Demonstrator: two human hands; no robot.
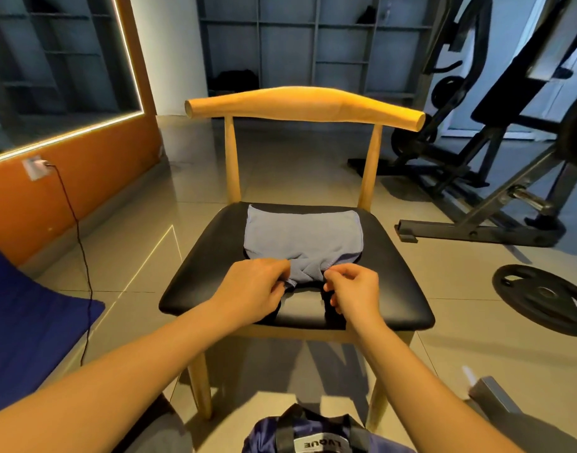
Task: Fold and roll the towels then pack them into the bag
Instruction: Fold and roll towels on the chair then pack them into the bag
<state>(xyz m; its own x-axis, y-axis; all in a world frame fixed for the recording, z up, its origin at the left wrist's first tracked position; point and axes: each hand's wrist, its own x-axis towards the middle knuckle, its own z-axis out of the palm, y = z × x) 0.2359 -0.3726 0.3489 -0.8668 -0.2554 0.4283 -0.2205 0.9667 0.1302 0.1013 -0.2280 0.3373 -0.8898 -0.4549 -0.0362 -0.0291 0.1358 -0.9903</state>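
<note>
While both hands work at the near edge of a towel, the scene reads as follows.

Writing: a white label on the bag [316, 436] shows dark capitals, upside down to the camera and partly cut off; they look like "LAGUE", but I cannot be sure.

Bag: dark blue with black handles, on the floor at the near edge, in front of the chair and between the forearms.

Surface: a wooden chair [305, 104] with a curved backrest and a glossy black seat.

Towel: the pale blue towel [302, 233] lies folded flat on the far half of the seat, its near edge bunched between the hands.

Room: grey glossy floor tiles [156, 204]; an orange wall [68, 178] at left with a lit-edged mirror, a socket and a black cable; grey shelving [313, 44] at the far side; a weight bench frame [496, 178] at right, with a black weight plate [545, 299] flat on the floor; a dark blue cloth [25, 322] at near left.

Left hand: the left hand [251, 289], palm down, pinches the towel's near left corner, fingers closed on it.

Right hand: the right hand [354, 289], fingers curled, pinches the near right corner with thumb and forefinger.
</note>
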